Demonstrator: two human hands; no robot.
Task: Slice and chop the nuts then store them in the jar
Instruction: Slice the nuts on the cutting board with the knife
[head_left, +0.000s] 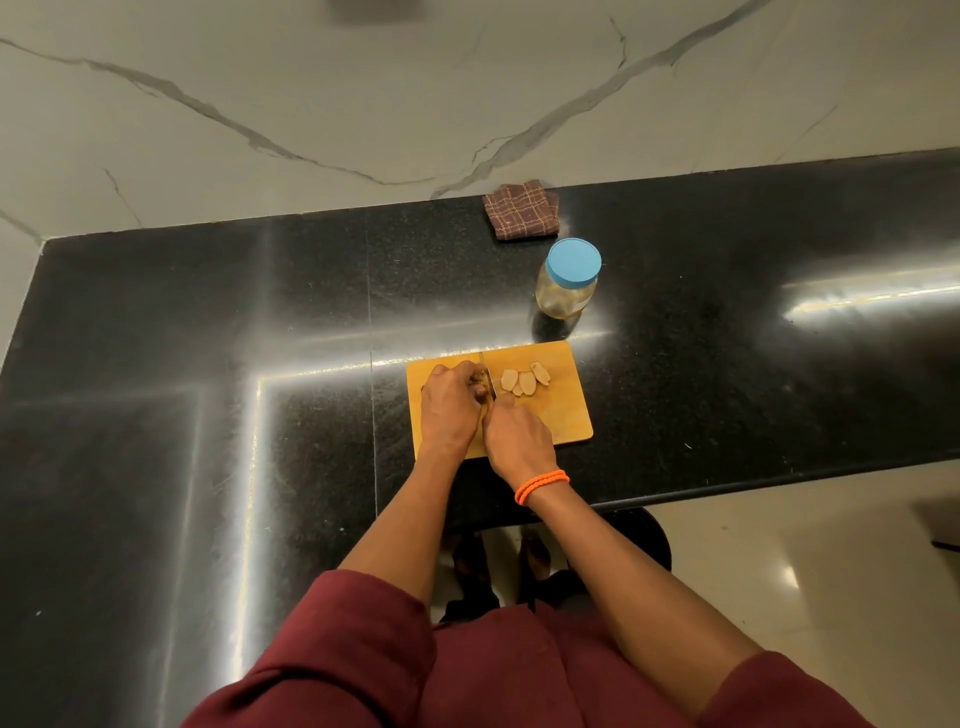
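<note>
A wooden cutting board (561, 415) lies on the black counter near its front edge. Several pale nut slices (522, 382) lie on its far middle. My left hand (449, 405) pinches a brown nut (480, 391) against the board with curled fingers. My right hand (517, 436) grips a knife handle; the blade (487, 376) stands edge-down right beside the left fingertips, between the nut and the slices. A clear jar (566, 293) with a blue lid (574, 262) stands shut behind the board.
A folded brown checked cloth (522, 209) lies at the back of the black granite counter (208, 364), against the marble wall. The counter's front edge runs just below the board; the floor and my feet show beneath.
</note>
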